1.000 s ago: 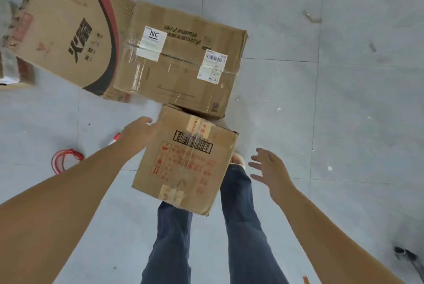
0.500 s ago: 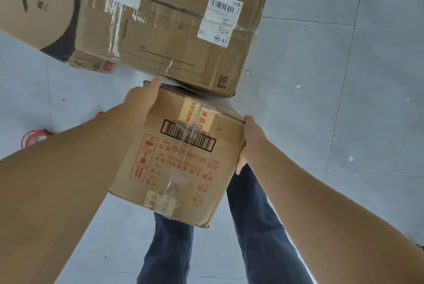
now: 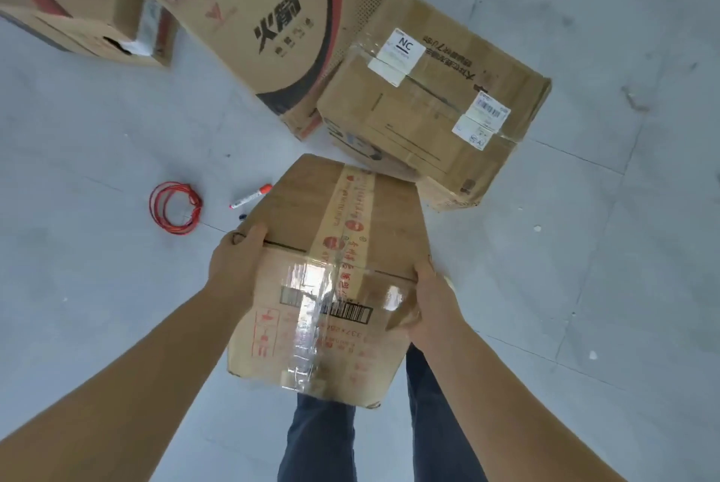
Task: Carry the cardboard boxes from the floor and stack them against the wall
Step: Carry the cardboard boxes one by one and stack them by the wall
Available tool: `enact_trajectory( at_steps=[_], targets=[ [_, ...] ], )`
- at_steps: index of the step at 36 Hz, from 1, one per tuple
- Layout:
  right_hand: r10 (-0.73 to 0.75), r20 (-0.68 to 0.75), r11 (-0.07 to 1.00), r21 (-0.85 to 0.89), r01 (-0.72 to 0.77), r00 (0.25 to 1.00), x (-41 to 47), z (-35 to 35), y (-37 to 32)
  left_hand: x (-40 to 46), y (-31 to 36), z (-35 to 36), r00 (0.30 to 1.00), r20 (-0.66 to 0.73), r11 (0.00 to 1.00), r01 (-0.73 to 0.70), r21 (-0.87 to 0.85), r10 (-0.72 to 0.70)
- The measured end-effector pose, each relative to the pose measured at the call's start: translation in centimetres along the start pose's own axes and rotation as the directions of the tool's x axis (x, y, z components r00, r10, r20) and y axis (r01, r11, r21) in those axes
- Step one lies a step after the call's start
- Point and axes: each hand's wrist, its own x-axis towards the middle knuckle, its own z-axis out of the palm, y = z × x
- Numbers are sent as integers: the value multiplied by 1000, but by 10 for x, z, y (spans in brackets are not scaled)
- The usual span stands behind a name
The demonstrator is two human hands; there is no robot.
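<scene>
Both hands grip a taped cardboard box [image 3: 331, 279] above the grey tiled floor [image 3: 584, 287]: left hand [image 3: 233, 259] and right hand [image 3: 432, 298] on opposite sides. Beyond lie a red cable coil [image 3: 175, 207], a marker [image 3: 251, 196] and three more boxes [image 3: 432, 107].

Head view, steeply down, close.

A white label [image 3: 401, 50] on the taped box [image 3: 436, 107] lying on the floor reads "NC". A second white label [image 3: 482, 119] on the same box carries a barcode; its small print is too fine to read. The large flat carton [image 3: 269, 10] bears bold black Chinese characters. The held box [image 3: 335, 287] shows a barcode sticker [image 3: 348, 312], red handling symbols, and red Chinese print on its tape, all blurred.
</scene>
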Motion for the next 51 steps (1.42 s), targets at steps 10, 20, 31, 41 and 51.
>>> enact_trajectory(
  at_steps=[10,20,31,41,51],
  targets=[
    [-264,283,938,-147,314,922,-170,62,-45,-116,-7,-148,987,-146,851,-21,-525,-66],
    [-445,632,663,-243,708,634,-315,47,-56,-265,-52,-199,932,-356,565,-257,-784,-70],
    [-354,839,402,-263,877,414,-390,-3,20,-398,-161,-184,793,-536,295,-458,-838,-289],
    [-100,943,244,-287,927,318,-428,8,115,-457,-261,-182,687,-509,89,-548,-831,-518],
    [148,964,117,-241,963,223,-465,29,311,-517,-425,-229,539,-463,-8,-657,-753,-703]
  ],
)
